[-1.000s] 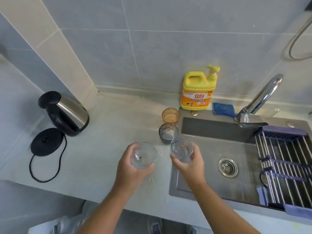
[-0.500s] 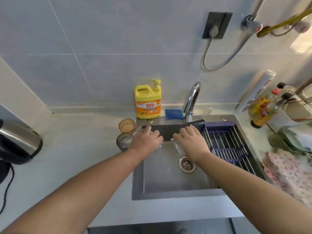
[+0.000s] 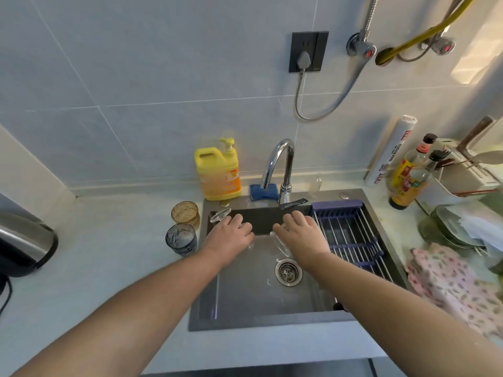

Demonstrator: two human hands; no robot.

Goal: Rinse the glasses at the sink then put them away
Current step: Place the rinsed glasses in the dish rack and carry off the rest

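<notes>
Both my hands reach over the steel sink (image 3: pixel 245 314), palms down. My left hand (image 3: pixel 231 235) grips a clear glass (image 3: pixel 220 214) tipped on its side, its base sticking out toward the sink's back left corner. In my right hand (image 3: pixel 302 235) is a second clear glass (image 3: pixel 280 244), tilted with its mouth down above the drain (image 3: pixel 288 272). Most of both glasses is hidden under my hands. The chrome tap (image 3: pixel 280 164) stands behind; I see no stream from it. An amber glass (image 3: pixel 185 212) and a grey-blue glass (image 3: pixel 181 238) stand upright on the counter, left of the sink.
A yellow detergent bottle (image 3: pixel 219 172) and blue sponge (image 3: pixel 262 191) sit behind the sink. A purple-framed drying rack (image 3: pixel 351 235) covers the sink's right part. At the left edge is a kettle (image 3: pixel 21 243). Sauce bottles (image 3: pixel 405 175), plates (image 3: pixel 449 227) and a floral cloth (image 3: pixel 451 281) crowd the right counter.
Both hands carried the clear glasses from above the counter edge out over the sink and tipped them over. My view swung right and up, toward the tap and wall.
</notes>
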